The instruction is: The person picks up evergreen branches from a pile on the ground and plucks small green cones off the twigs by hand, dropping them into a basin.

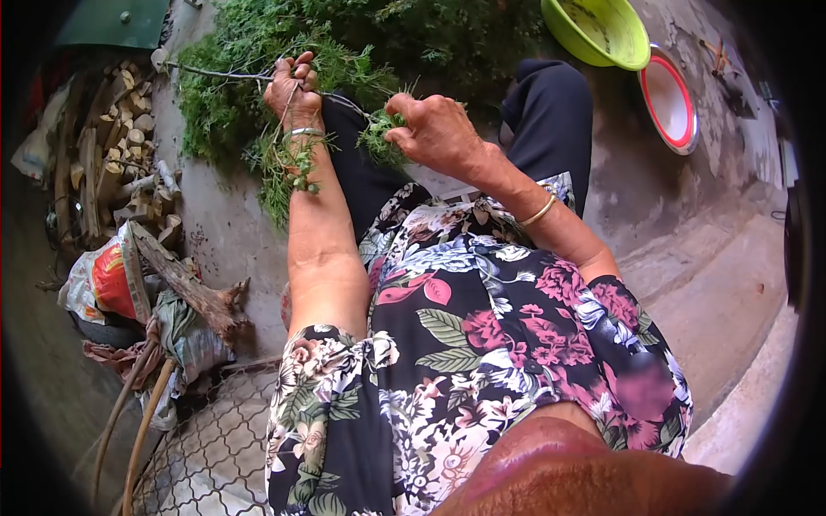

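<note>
My left hand [295, 90] is closed around a thin woody evergreen branch [225, 75] that runs out to the left and across toward my right hand. Leafy twigs with small round green cones [301, 176] hang over my left wrist and forearm. My right hand [437, 131] has its fingers curled in a pinch on a green sprig [379, 138] at the branch's right end. Beyond both hands lies a large heap of feathery green branches [237, 43], partly between and past my knees.
A lime-green basin [632, 47] and a white basin with a red rim [684, 129] stand at upper right. Cut firewood [129, 142] is stacked at left. Nearer are a rough log [189, 279], plastic bags [95, 284], sticks [146, 421] and wire mesh [211, 443].
</note>
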### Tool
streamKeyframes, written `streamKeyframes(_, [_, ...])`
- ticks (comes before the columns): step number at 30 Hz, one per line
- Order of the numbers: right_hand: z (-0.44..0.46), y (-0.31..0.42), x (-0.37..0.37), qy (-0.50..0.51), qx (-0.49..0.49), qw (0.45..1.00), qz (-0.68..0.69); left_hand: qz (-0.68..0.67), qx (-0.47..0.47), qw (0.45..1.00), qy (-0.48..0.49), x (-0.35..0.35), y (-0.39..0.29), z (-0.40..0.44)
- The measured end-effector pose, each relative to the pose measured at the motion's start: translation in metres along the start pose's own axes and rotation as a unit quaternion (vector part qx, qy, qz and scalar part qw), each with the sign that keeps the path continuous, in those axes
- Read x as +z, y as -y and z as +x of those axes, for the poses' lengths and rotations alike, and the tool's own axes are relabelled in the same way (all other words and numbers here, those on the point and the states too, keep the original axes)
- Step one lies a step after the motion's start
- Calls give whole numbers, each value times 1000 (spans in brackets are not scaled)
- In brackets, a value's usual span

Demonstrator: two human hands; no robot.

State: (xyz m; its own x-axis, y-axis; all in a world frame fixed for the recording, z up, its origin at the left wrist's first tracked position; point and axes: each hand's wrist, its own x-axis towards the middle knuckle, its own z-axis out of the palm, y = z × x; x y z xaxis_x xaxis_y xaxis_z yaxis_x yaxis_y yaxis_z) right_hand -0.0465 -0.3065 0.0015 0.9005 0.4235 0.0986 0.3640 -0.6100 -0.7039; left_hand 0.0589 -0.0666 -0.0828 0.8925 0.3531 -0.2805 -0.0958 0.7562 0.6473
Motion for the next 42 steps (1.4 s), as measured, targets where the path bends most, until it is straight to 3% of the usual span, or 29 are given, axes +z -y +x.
streamKeyframes(5, [7,2,6,50,-7,997,-66,0,0,1000,0,3,0,-1])
streamKeyframes(10, [10,0,15,162,-34,977,-136,-4,-2,1000,1,2,0,-1])
streamKeyframes(14, [3,-14,24,80,-21,991,-106,-6,-1,1000,-5,1,0,-1])
streamKeyframes(16, [1,-20,24,16,22,1000,-1,2,10,1000,-2,0,-1,0])
streamKeyframes(21, [4,-28,24,44,18,998,50,1,8,1000,-9,1,1,0])
streamKeyframes(23, [4,-19,16,76,73,963,247,2,14,1000,-5,0,1,1])
streamKeyframes(24, [5,-18,12,76,71,963,247,11,15,1000,-8,-1,0,2])
streamKeyframes(26, [3,-21,3,108,189,806,550,21,16,1000,-8,-1,-1,2])
streamKeyframes(27, [3,-26,1,112,196,745,627,4,6,1000,-6,-2,-1,3])
streamKeyframes(28, [1,-29,-1,109,197,744,629,-13,-6,1000,-4,-4,-2,4])
streamKeyframes(30, [0,-32,-5,89,184,690,695,-7,-10,1000,0,-5,-2,5])
streamKeyframes(31, [0,-35,0,89,157,734,654,-6,-8,1000,-5,-4,-1,4])
streamKeyframes(42, [-6,-29,-4,126,174,737,641,8,-6,1000,-29,1,-3,4])
